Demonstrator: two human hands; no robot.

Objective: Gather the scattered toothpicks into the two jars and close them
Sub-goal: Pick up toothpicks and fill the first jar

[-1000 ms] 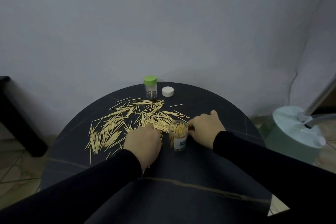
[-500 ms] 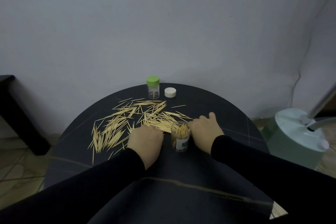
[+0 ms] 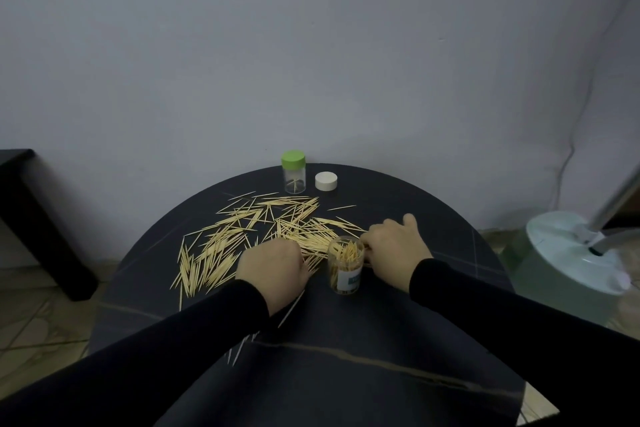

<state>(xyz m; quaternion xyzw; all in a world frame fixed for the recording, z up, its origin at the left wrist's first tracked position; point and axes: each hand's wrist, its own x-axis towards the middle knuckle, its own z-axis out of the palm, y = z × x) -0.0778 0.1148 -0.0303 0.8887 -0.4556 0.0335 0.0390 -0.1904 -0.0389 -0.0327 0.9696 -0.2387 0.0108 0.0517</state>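
Scattered toothpicks (image 3: 221,246) cover the left and middle of the round black table (image 3: 381,340). An open clear jar (image 3: 346,274), partly filled with toothpicks, stands upright near the middle. My left hand (image 3: 273,263) lies knuckles up on the near edge of the pile, its fingers curled down over toothpicks. My right hand (image 3: 394,246) is just right of the open jar, with its fingertips curled down onto toothpicks beside the rim. A second jar with a green lid (image 3: 293,173) and a loose white lid (image 3: 326,181) stand at the table's far edge.
A few toothpicks (image 3: 291,308) lie near my left sleeve at the front of the table. A dark bench (image 3: 31,218) stands on the floor to the left. A pale green round base with a metal pole (image 3: 568,253) sits to the right. A plain wall rises behind the table.
My left hand has slid slightly forward over the pile. My right hand stays beside the open jar, and the jar has not moved.
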